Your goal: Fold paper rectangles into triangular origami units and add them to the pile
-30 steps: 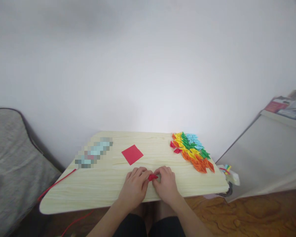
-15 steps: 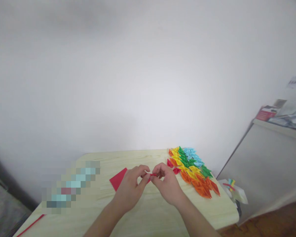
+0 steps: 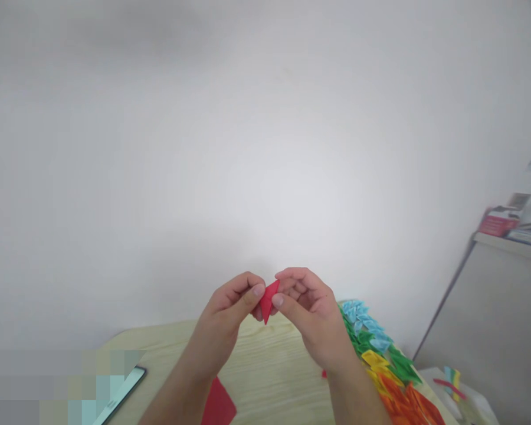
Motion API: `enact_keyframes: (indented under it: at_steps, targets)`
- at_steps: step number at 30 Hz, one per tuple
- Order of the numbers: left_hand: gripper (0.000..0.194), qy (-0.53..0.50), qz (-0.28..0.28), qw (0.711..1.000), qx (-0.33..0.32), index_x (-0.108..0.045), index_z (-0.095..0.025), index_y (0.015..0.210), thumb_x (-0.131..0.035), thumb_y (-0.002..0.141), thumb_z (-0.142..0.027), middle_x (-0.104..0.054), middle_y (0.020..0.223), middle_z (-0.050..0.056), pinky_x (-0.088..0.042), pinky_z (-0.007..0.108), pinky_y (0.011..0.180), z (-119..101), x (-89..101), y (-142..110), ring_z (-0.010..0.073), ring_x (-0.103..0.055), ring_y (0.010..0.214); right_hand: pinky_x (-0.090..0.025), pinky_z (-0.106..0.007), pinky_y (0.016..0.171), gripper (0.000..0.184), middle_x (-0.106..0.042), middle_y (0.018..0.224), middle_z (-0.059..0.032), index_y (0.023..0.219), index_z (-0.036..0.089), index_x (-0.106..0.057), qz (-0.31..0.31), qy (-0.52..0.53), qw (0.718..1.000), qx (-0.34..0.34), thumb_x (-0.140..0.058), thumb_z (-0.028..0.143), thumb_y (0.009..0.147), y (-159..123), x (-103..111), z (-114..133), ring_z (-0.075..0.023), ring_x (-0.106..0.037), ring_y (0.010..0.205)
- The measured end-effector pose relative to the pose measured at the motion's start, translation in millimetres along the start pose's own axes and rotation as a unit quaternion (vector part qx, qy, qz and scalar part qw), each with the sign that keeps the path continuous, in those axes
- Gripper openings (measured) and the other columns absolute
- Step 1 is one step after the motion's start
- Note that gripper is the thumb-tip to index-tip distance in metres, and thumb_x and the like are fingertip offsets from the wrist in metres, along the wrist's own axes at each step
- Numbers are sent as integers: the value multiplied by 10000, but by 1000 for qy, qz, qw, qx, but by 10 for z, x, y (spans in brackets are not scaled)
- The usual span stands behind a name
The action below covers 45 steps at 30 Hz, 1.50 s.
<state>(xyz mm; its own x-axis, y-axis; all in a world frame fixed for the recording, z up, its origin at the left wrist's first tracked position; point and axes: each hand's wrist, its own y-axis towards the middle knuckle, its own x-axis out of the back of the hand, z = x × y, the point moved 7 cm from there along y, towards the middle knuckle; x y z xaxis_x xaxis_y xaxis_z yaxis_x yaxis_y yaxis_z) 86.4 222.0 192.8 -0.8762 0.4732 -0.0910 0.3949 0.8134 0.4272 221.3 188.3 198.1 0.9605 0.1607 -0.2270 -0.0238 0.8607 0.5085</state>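
Observation:
A small folded red paper piece, pointed at top and bottom, is pinched between both hands above the table. My left hand grips its left side with thumb and fingertips. On its right side, the thumb and fingers of my right hand hold it, the outer fingers curled loosely. Below my left wrist lies a flat red sheet of paper, partly hidden by the forearm. Folded paper pieces in light blue, green, yellow and orange lie beyond my right forearm.
The pale wooden table stands against a white wall. At the lower left is a phone-like device, partly pixelated. To the right, a bag with coloured strips sits beside a grey cabinet with boxes on top.
Both hands have lifted the folded red paper off the table, and more of it shows between the fingertips. The view has tilted up, so the table sits lower in the picture.

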Motion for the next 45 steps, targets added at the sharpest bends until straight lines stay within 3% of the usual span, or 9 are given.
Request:
enact_keyframes:
  at_steps: [11, 20, 30, 40, 45]
  targets:
    - [335, -100, 42, 991, 76, -633, -180, 754, -628, 985, -423, -547, 676, 14, -377, 285, 661, 168, -55, -40, 155, -480, 689, -566, -315, 705, 287, -760, 836, -11, 1066, 242, -741, 47, 76, 996, -18, -880, 269, 817, 26, 14, -124, -161, -691, 707]
    - [324, -26, 48, 997, 53, -647, -183, 769, -634, 989, -420, -564, 656, 11, -371, 283, 645, 173, 22, -29, 147, -478, 658, -554, -311, 685, 235, -762, 791, -13, 991, 226, -734, 12, 74, 997, -16, -875, 251, 804, -2, 8, -85, -163, -684, 691]
    - [304, -105, 46, 989, 94, -644, -182, 790, -665, 961, -432, -558, 651, 11, -356, 277, 621, 167, -47, -72, 139, -464, 636, -567, -315, 722, 252, -773, 847, -13, 1047, 243, -728, 45, 83, 995, -20, -863, 250, 834, -9, 42, -134, -165, -704, 728]
    - [277, 11, -11, 999, 35, -686, -181, 798, -664, 984, -385, -604, 670, 3, -395, 269, 656, 122, 40, -68, 133, -511, 670, -515, -292, 699, 221, -726, 819, -9, 1008, 230, -729, -30, 12, 999, -9, -851, 219, 825, -10, 155, -231, -158, -650, 741]
    - [185, -24, -30, 999, 22, -714, -205, 937, -696, 968, -386, -649, 729, -5, -430, 257, 681, 73, 18, -88, 130, -545, 701, -505, -265, 679, 210, -721, 802, -2, 974, 223, -726, -34, 18, 999, -17, -870, 250, 824, -11, 150, -186, -139, -641, 713]
